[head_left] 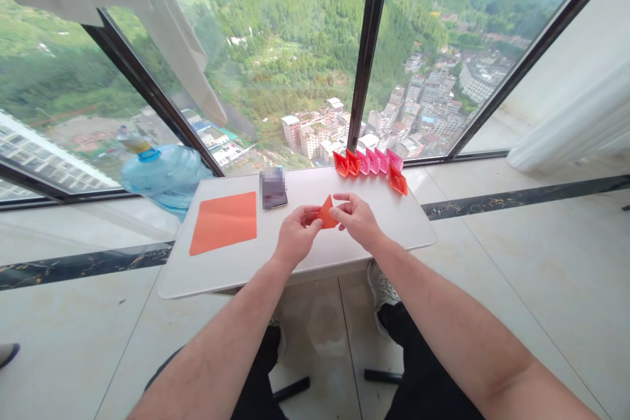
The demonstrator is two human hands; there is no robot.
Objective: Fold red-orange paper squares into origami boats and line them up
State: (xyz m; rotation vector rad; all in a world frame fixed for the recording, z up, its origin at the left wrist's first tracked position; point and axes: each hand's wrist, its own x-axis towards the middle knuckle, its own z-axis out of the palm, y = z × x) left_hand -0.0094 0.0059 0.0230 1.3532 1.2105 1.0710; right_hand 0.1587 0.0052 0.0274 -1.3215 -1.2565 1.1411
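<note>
A small folded orange paper piece is pinched between both my hands just above the white table. My left hand grips its left side with closed fingers. Its right side is held by my right hand, thumb and fingers pressed together. A flat stack of orange paper sheets lies on the table to the left. Several finished folded paper shapes, orange and pink, stand in a row at the table's far edge.
A phone lies on the table behind my hands. A blue water jug lies on the floor by the window at the left. Floor-to-ceiling glass runs behind the table. My legs and shoes show under the table.
</note>
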